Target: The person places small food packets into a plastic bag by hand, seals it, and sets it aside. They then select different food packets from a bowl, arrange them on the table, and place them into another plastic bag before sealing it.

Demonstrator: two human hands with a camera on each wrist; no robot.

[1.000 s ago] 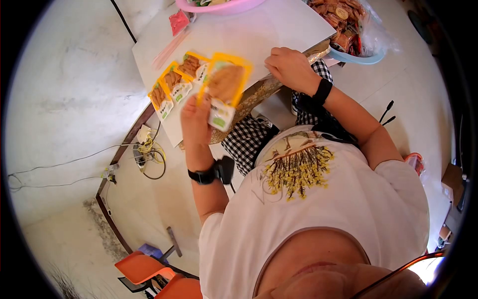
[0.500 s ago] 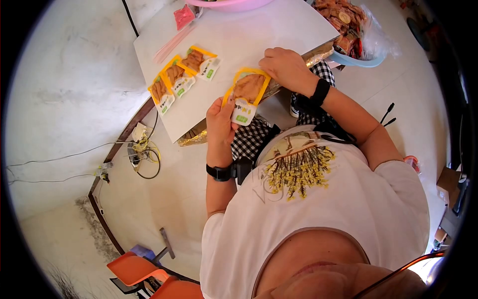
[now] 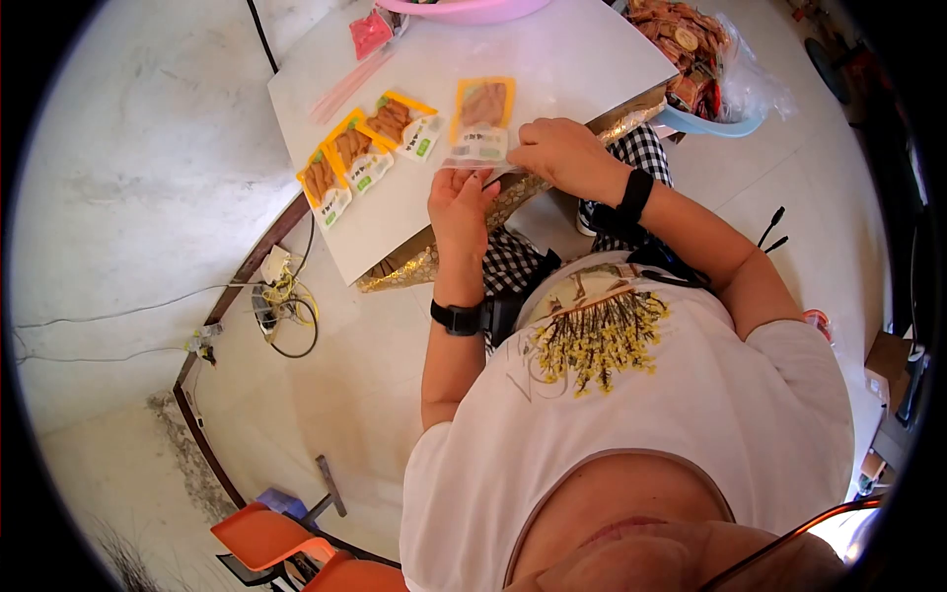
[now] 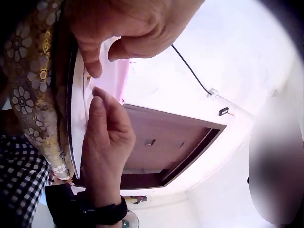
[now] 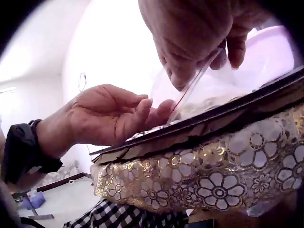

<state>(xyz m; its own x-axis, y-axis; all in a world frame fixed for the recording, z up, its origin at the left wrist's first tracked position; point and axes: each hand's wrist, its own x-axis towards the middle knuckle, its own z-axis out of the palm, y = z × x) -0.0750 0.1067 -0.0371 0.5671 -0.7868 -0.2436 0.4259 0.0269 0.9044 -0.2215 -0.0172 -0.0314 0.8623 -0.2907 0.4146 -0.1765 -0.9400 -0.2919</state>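
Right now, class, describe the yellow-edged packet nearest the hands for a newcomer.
On the white tabletop, look between the curved pink basin and the left hand and right hand. The packet there has a yellow border, brown contents and a white end. Unlike its three lookalikes in a slanting row, it lies alone, its white end by both hands.

I see left hand (image 3: 460, 215) and right hand (image 3: 569, 153) on a clear bag (image 3: 462, 164) | three yellow-edged pouches (image 3: 353, 148), left | blue basin (image 3: 718, 125), far right | orange chairs (image 3: 254, 536), near left
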